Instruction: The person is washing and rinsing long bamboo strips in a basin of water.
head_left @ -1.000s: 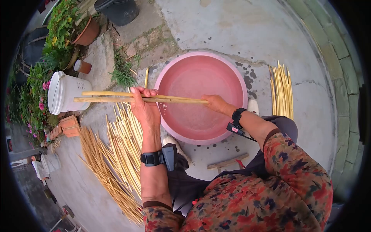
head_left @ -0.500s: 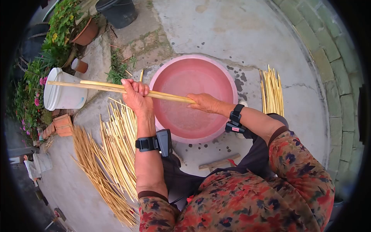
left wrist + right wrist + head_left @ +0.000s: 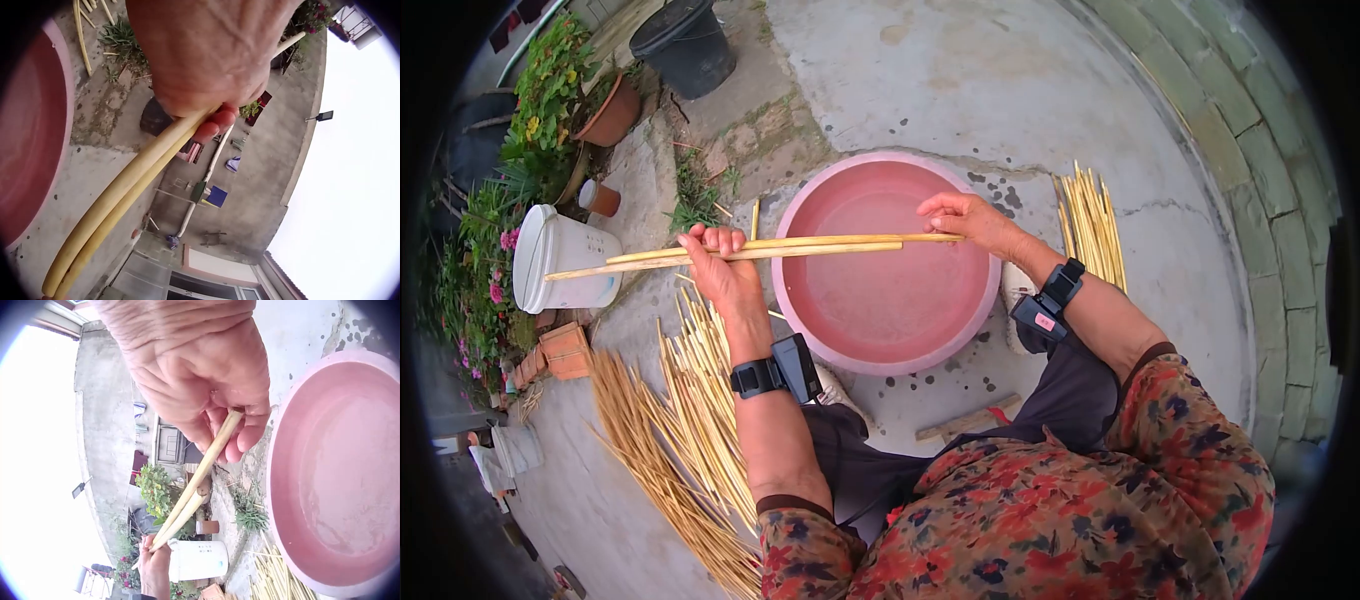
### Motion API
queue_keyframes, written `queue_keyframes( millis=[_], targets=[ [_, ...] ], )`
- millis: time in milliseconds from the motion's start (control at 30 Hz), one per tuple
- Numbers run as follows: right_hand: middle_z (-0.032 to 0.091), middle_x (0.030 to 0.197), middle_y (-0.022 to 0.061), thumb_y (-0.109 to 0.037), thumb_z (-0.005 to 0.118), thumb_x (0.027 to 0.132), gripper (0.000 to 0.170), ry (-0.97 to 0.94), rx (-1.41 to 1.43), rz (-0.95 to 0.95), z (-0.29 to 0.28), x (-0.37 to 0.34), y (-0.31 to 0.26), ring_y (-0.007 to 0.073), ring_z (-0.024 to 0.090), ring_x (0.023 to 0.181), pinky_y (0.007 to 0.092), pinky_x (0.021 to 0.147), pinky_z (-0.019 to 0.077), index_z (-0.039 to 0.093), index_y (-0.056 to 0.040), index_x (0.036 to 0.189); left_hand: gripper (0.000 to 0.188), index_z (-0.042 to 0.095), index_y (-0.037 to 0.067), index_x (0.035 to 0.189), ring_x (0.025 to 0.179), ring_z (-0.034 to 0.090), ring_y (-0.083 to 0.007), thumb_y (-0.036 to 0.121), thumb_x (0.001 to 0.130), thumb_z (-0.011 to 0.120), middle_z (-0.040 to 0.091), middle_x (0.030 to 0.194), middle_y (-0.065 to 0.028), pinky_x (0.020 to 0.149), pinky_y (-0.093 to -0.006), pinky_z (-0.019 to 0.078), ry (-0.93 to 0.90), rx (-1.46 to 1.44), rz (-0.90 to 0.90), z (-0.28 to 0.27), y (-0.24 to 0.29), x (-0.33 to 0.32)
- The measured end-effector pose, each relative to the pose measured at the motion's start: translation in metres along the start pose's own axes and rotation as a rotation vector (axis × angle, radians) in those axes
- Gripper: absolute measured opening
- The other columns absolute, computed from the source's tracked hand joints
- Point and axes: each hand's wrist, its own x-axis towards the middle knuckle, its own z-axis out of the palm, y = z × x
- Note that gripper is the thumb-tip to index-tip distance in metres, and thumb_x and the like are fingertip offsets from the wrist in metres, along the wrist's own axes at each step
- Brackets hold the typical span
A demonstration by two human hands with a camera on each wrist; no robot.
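Two long, pale yellow sticks lie side by side across the pink basin [image 3: 888,366] in the head view. My left hand [image 3: 725,270] grips both, thumb and fingers wrapped round them. The longer stick [image 3: 930,238] reaches my right hand [image 3: 975,225], whose thumb and curled fingers hold its end loosely. The shorter stick [image 3: 880,247] stops short of the right hand, over the basin. In the right wrist view, the cut end of the longer stick [image 3: 209,459] shows among the fingers, while the shorter stick [image 3: 187,509] ends beyond them.
Bundles of sticks [image 3: 710,400] and thinner brown stalks [image 3: 640,440] lie on the left. Another stick pile [image 3: 1092,225] is on the right. A white bucket [image 3: 575,255], bricks [image 3: 565,350] and potted plants [image 3: 550,100] stand at the left. A small wooden stool [image 3: 965,418] is near the legs.
The sticks' right-hand ends, earlier together in the right hand, now stand apart, one reaching farther right. The right hand has moved right and up, its grip loosened; the left still holds both sticks.
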Motion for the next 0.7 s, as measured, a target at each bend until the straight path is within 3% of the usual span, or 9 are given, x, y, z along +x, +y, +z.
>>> queue_keyframes(
  millis=[100, 167, 267, 400, 467, 533, 600, 633, 700],
  targets=[
    [0.054, 0.090, 0.0062, -0.018, 0.047, 0.087, 0.023, 0.035, -0.007, -0.086, 0.008, 0.005, 0.005, 0.0110, 0.055, 0.082, 0.0241, 0.073, 0.0455, 0.051, -0.0046, 0.105, 0.027, 0.044, 0.007, 0.081, 0.049, 0.033, -0.0095, 0.034, 0.088, 0.045, 0.034, 0.058, 0.0010, 0.047, -0.0235, 0.0322, 0.016, 0.011, -0.016, 0.001, -0.018, -0.007],
    [0.054, 0.089, 0.0075, -0.024, 0.042, 0.090, 0.027, 0.260, 0.261, 0.074, 0.020, 0.004, 0.003, 0.0140, 0.056, 0.084, 0.0253, 0.075, 0.0467, 0.051, -0.0029, 0.103, 0.025, 0.044, 0.008, 0.083, 0.050, 0.034, -0.0092, 0.033, 0.088, 0.045, 0.034, 0.058, 0.0011, 0.049, -0.0229, 0.0326, 0.016, 0.006, -0.032, -0.001, -0.024, -0.008],
    [0.054, 0.088, 0.0090, -0.031, 0.037, 0.091, 0.033, 0.305, 0.412, 0.032, 0.021, 0.010, 0.006, 0.0162, 0.057, 0.084, 0.0260, 0.075, 0.0470, 0.051, -0.0022, 0.101, 0.025, 0.044, 0.009, 0.084, 0.050, 0.034, -0.0092, 0.033, 0.088, 0.045, 0.034, 0.057, 0.0012, 0.049, -0.0228, 0.0326, 0.027, -0.025, -0.123, -0.001, -0.042, -0.013],
    [0.053, 0.089, 0.0102, -0.033, 0.038, 0.090, 0.036, 0.274, 0.388, 0.067, 0.034, 0.007, 0.003, 0.0169, 0.057, 0.085, 0.0257, 0.076, 0.0471, 0.051, -0.0013, 0.099, 0.024, 0.044, 0.009, 0.082, 0.049, 0.032, -0.0092, 0.032, 0.088, 0.046, 0.034, 0.056, 0.0010, 0.049, -0.0231, 0.0322, 0.017, -0.017, -0.145, 0.016, -0.064, -0.031],
    [0.055, 0.085, 0.0080, -0.035, 0.039, 0.090, 0.036, 0.025, 0.102, 0.196, 0.040, 0.002, -0.002, 0.0135, 0.057, 0.078, 0.0256, 0.070, 0.0473, 0.051, -0.0022, 0.097, 0.025, 0.044, 0.009, 0.082, 0.048, 0.032, -0.0089, 0.033, 0.087, 0.046, 0.032, 0.055, 0.0012, 0.047, -0.0232, 0.0311, -0.012, -0.012, -0.178, 0.010, -0.069, -0.029],
    [0.056, 0.074, 0.0095, -0.034, 0.042, 0.088, 0.033, -0.094, -0.355, 0.087, 0.050, -0.013, -0.024, 0.0179, 0.058, 0.069, 0.0301, 0.060, 0.0455, 0.050, -0.0026, 0.094, 0.025, 0.044, 0.009, 0.081, 0.045, 0.029, -0.0086, 0.033, 0.087, 0.047, 0.030, 0.054, 0.0022, 0.043, -0.0232, 0.0294, -0.016, -0.007, -0.237, 0.012, -0.082, -0.040],
    [0.055, 0.073, 0.0149, -0.028, 0.045, 0.086, 0.025, -0.113, -0.752, -0.138, 0.052, -0.009, 0.004, 0.0294, 0.056, 0.066, 0.0385, 0.057, 0.0421, 0.046, -0.0035, 0.092, 0.025, 0.043, 0.009, 0.081, 0.042, 0.028, -0.0083, 0.032, 0.087, 0.047, 0.029, 0.052, 0.0028, 0.040, -0.0233, 0.0281, 0.011, 0.016, -0.265, 0.013, -0.085, -0.043],
    [0.055, 0.073, 0.0149, -0.028, 0.045, 0.086, 0.025, -0.127, -0.754, -0.165, 0.053, -0.011, 0.006, 0.0294, 0.056, 0.066, 0.0385, 0.057, 0.0421, 0.046, -0.0035, 0.092, 0.025, 0.042, 0.009, 0.080, 0.040, 0.027, -0.0083, 0.032, 0.087, 0.047, 0.029, 0.051, 0.0027, 0.038, -0.0236, 0.0277, 0.049, 0.028, -0.241, 0.013, -0.084, -0.041],
    [0.053, 0.073, 0.0182, -0.023, 0.047, 0.085, 0.021, -0.064, -0.669, -0.205, 0.057, -0.015, 0.005, 0.0376, 0.053, 0.067, 0.0429, 0.058, 0.0403, 0.043, -0.0039, 0.092, 0.024, 0.042, 0.009, 0.080, 0.041, 0.028, -0.0080, 0.032, 0.088, 0.047, 0.029, 0.052, 0.0028, 0.038, -0.0231, 0.0280, 0.064, 0.035, -0.241, 0.014, -0.085, -0.042]
  ],
)
